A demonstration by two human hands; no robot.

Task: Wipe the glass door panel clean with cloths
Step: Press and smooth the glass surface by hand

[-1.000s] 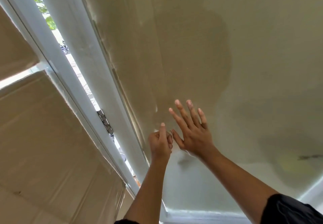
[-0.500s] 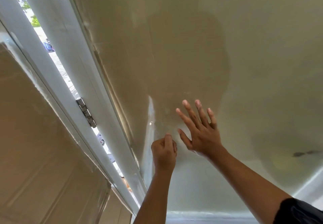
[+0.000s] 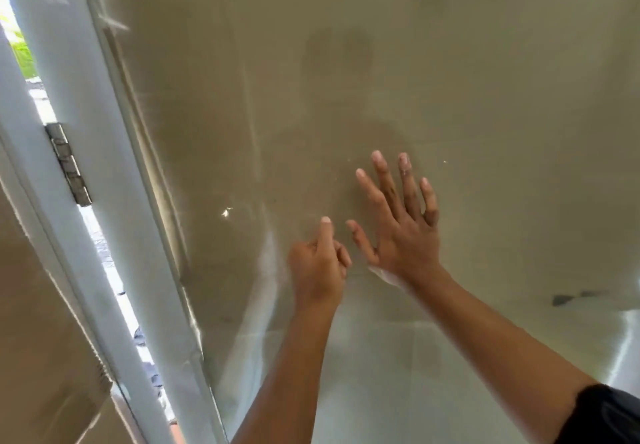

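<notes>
Head view: glass panel (image 3: 381, 80) fills centre and right of frame — smooth, glossy, hazy streaks. Right hand (image 3: 401, 232) flat on it, fingers spread wide. Left hand (image 3: 320, 270) loosely curled, one finger picking at the glass. No cloth visible — probably spot-scraping; next needs a cloth. White frame (image 3: 69, 97), metal hinge (image 3: 67, 163) at left.

Both bare forearms reach up and forward: the right hand (image 3: 401, 232) is spread flat with 5 digits fanned, the left hand (image 3: 320, 263) loosely curled, thumb extended upward.
</notes>
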